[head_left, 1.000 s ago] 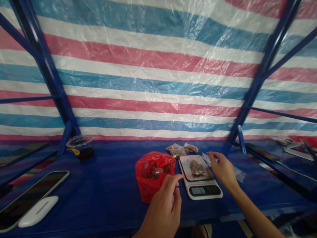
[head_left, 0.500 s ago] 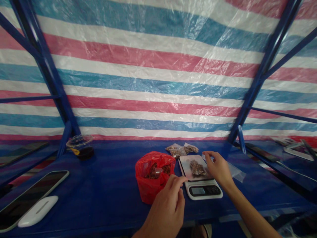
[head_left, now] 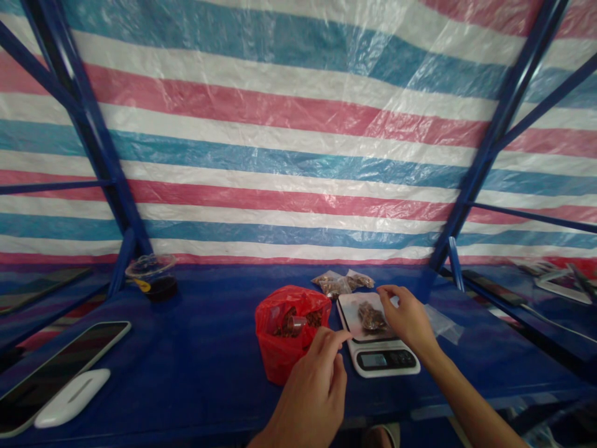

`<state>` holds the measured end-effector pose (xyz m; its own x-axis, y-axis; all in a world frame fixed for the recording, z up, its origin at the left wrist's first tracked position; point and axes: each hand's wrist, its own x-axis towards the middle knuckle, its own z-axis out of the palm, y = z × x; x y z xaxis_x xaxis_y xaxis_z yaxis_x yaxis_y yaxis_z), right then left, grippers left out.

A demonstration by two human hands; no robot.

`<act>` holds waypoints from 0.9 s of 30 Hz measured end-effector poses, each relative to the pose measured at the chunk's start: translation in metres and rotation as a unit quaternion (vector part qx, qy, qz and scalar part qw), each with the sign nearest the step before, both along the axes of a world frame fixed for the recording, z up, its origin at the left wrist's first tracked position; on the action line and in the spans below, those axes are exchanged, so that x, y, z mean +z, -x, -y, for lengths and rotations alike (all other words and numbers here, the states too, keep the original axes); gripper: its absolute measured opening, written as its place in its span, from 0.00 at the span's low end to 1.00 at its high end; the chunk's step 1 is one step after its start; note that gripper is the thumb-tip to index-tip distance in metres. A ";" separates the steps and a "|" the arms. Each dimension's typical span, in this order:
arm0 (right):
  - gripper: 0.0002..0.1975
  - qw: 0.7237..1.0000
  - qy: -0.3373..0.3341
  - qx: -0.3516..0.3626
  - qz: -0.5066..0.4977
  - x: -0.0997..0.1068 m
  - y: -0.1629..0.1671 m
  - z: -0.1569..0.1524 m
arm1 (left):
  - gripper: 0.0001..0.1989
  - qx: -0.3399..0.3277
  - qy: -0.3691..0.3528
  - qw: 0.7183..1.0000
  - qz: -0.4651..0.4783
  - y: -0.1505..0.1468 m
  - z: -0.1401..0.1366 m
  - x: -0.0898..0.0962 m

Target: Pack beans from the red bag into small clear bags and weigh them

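A small clear bag of brown dried bits [head_left: 372, 316] lies on the metal plate of a white kitchen scale [head_left: 386, 367]. At the scale's right side is my right hand [head_left: 410, 320]; its thumb and forefinger meet in a pinch over the plate, beside the bag. What that pinch holds, if anything, is hidden. My left hand [head_left: 310, 386] holds nothing; its forefinger reaches out to the plate's near left corner, thumb apart. Just behind it stands an open red plastic bag [head_left: 275, 351] of brown bits, with a small clear cup [head_left: 295, 323] lying inside.
Filled clear bags [head_left: 333, 284] lie behind the scale, and an unfilled clear bag [head_left: 443, 325] lies to its right. On the left of the blue table [head_left: 196, 354] are a phone [head_left: 69, 367], a white case [head_left: 72, 398] and a plastic bowl of dark liquid [head_left: 156, 280].
My right hand has shifted slightly left over the plate, and its fingertips are closer to the small bag. My left hand has barely moved.
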<state>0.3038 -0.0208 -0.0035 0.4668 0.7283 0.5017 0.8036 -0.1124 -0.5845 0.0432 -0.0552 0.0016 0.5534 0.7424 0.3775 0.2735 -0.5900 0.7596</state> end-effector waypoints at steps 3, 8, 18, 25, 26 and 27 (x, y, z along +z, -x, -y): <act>0.20 1.000 0.022 0.001 0.010 -0.002 0.002 0.001 | 0.21 -0.001 0.002 1.000 0.006 0.000 0.000 -0.001; 0.18 0.998 0.051 0.016 0.015 -0.003 0.009 0.002 | 0.22 -0.007 0.009 1.000 -0.001 -0.002 0.000 -0.002; 0.19 0.989 -0.004 0.118 -0.090 0.016 0.027 0.005 | 0.18 0.070 0.078 0.989 0.106 -0.011 -0.010 -0.016; 0.16 0.914 -0.083 0.334 -0.217 0.033 0.106 0.019 | 0.27 0.127 0.188 0.933 0.279 -0.019 -0.030 -0.012; 0.16 0.905 -0.085 0.343 -0.236 0.034 0.113 0.020 | 0.27 0.146 0.181 0.928 0.291 -0.017 -0.032 -0.010; 0.18 0.896 -0.088 0.345 -0.265 0.034 0.118 0.019 | 0.27 0.166 0.173 0.924 0.297 -0.015 -0.034 -0.009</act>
<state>0.1861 -0.0403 0.0303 0.1424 0.8662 0.4790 0.2505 0.4366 -0.8641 0.0580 -0.0215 -0.0073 0.0445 0.9671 0.2506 -0.1307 -0.2430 0.9612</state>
